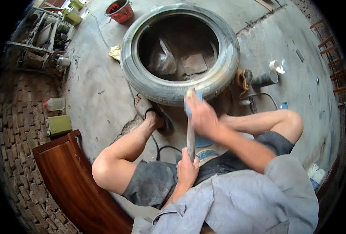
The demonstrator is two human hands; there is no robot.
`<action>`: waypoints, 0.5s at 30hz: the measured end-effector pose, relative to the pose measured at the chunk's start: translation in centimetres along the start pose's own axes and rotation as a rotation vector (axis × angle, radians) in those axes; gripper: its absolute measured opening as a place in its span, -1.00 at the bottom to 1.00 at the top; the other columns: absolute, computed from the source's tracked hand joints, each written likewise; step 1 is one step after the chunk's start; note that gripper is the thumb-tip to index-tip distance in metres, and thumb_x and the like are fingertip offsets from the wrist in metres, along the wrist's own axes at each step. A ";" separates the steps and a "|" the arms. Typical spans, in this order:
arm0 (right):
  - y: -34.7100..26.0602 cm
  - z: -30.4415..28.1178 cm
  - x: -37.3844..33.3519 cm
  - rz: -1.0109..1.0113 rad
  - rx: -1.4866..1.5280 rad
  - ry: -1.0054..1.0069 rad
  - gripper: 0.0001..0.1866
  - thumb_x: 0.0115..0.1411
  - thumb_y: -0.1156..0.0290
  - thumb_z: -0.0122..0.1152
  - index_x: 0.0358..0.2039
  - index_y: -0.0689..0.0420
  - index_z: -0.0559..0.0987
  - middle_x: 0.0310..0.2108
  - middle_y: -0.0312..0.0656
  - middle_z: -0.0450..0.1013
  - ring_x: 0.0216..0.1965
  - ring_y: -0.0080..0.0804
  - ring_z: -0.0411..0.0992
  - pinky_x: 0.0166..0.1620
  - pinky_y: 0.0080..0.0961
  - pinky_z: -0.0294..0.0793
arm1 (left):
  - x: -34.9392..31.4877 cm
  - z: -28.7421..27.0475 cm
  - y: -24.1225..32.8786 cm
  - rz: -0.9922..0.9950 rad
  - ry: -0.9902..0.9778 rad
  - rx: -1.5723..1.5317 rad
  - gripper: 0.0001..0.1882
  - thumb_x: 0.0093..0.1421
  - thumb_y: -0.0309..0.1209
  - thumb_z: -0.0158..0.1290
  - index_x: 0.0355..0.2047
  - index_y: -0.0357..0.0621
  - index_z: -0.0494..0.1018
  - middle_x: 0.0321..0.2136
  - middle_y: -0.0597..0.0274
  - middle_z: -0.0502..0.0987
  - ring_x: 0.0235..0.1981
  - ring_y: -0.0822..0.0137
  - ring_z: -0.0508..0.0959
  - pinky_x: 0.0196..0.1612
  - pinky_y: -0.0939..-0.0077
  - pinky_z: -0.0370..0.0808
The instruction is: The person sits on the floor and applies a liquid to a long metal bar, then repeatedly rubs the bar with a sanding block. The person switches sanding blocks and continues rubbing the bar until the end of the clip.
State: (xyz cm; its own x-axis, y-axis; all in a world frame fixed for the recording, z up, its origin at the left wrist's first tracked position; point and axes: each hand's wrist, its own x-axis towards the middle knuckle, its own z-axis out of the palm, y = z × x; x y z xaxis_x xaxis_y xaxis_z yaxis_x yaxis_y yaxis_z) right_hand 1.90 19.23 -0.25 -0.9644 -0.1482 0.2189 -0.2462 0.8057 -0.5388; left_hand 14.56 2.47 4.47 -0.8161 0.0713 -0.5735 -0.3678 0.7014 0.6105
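Observation:
My left hand [187,169] is closed round the lower part of a long grey-brown bar [191,136], close to my lap. The bar stands nearly upright between my legs, its upper part near the tyre [178,90]. At that upper part, my right hand [203,117] is closed on a blue sheet-like piece [187,106] pressed to the bar. Motion blurs this hand, and I cannot make out the sheet's exact kind. Inside the tyre, which lies flat on the floor, are a clear plastic bag [167,61] and a flat square piece [194,64].
Right of the tyre lie a yellow-brown power tool [244,79], a dark cylinder [265,80] and a white round container [276,66]. A red bucket [120,12] stands beyond it. At left are a glossy wooden panel [73,183], a green can [59,125] and a clear bottle [56,104].

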 end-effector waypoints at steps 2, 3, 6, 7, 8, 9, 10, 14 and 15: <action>2.7 0.8 3.9 0.133 0.078 -0.048 -0.47 0.22 0.46 0.23 0.15 0.51 0.44 0.19 0.36 0.42 0.31 0.31 0.32 0.32 -0.05 0.41 | 0.1 0.2 0.1 0.016 -0.007 -0.004 -0.60 0.30 -0.37 0.09 0.09 -0.14 0.27 -0.34 -0.44 0.59 -0.22 -0.47 0.59 -0.17 -0.28 0.48; 2.7 0.7 3.7 0.112 0.059 -0.033 -0.50 0.26 0.44 0.23 0.14 0.50 0.44 0.19 0.33 0.42 0.30 0.32 0.32 0.29 -0.03 0.42 | -0.2 0.2 0.0 0.006 -0.013 -0.006 -0.60 0.29 -0.38 0.09 0.09 -0.14 0.27 -0.34 -0.43 0.59 -0.22 -0.47 0.59 -0.17 -0.28 0.48; -0.6 -0.2 -2.0 -0.013 0.029 -0.040 -0.44 0.17 0.52 0.19 0.19 0.49 0.44 0.20 0.35 0.42 0.34 0.25 0.32 0.34 -0.07 0.39 | 0.2 0.1 -0.3 -0.001 -0.006 -0.041 -0.60 0.26 -0.37 0.10 0.06 -0.14 0.29 -0.33 -0.41 0.60 -0.20 -0.46 0.59 -0.16 -0.27 0.48; -0.8 -0.2 -1.7 -0.020 0.061 -0.052 -0.42 0.15 0.53 0.18 0.19 0.49 0.44 0.21 0.36 0.42 0.35 0.24 0.32 0.35 -0.07 0.38 | -0.1 -0.3 -0.2 -0.023 -0.003 -0.057 -0.60 0.26 -0.37 0.11 0.06 -0.14 0.30 -0.32 -0.41 0.60 -0.20 -0.46 0.59 -0.15 -0.27 0.48; -0.7 -0.3 -1.5 -0.024 0.081 -0.065 -0.41 0.13 0.54 0.18 0.20 0.49 0.44 0.21 0.37 0.41 0.36 0.23 0.31 0.36 -0.08 0.38 | -0.1 -0.4 -0.1 -0.037 -0.007 -0.079 -0.61 0.26 -0.36 0.11 0.06 -0.15 0.30 -0.32 -0.41 0.60 -0.19 -0.46 0.59 -0.14 -0.26 0.48; -0.8 -0.5 -1.9 -0.013 0.098 -0.080 -0.40 0.11 0.55 0.17 0.21 0.49 0.44 0.22 0.37 0.41 0.36 0.22 0.31 0.37 -0.09 0.37 | 0.1 -0.4 -0.2 -0.018 -0.012 -0.070 -0.61 0.25 -0.36 0.12 0.04 -0.15 0.31 -0.31 -0.42 0.60 -0.17 -0.44 0.59 -0.12 -0.24 0.48; 0.8 -0.3 0.3 0.031 0.083 -0.020 -0.45 0.17 0.52 0.18 0.18 0.47 0.46 0.22 0.36 0.41 0.36 0.25 0.31 0.36 -0.07 0.37 | 0.3 -0.4 -0.1 -0.028 -0.034 -0.071 -0.60 0.24 -0.36 0.12 0.04 -0.16 0.31 -0.30 -0.42 0.60 -0.16 -0.44 0.59 -0.12 -0.24 0.48; 2.2 0.4 1.4 0.078 0.060 -0.052 -0.50 0.26 0.46 0.22 0.18 0.41 0.49 0.23 0.36 0.40 0.32 0.28 0.32 0.35 -0.08 0.39 | 0.7 -0.4 0.4 -0.049 -0.071 -0.075 -0.61 0.22 -0.34 0.13 0.01 -0.18 0.32 -0.29 -0.43 0.60 -0.16 -0.45 0.59 -0.10 -0.24 0.47; 1.3 0.3 -0.5 0.035 0.064 -0.050 -0.49 0.22 0.45 0.27 0.16 0.40 0.52 0.20 0.35 0.43 0.33 0.25 0.34 0.36 -0.08 0.38 | 0.6 -0.2 0.1 -0.029 -0.058 -0.080 -0.61 0.23 -0.34 0.12 0.01 -0.18 0.32 -0.29 -0.43 0.60 -0.16 -0.45 0.59 -0.10 -0.23 0.47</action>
State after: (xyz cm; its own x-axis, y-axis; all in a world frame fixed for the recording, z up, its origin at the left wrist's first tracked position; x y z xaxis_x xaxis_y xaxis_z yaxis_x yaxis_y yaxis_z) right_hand 2.09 20.13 -1.33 -0.9758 -0.1507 0.1587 -0.2164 0.7731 -0.5963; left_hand 13.90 2.40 4.26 -0.7783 0.0948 -0.6207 -0.4269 0.6451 0.6337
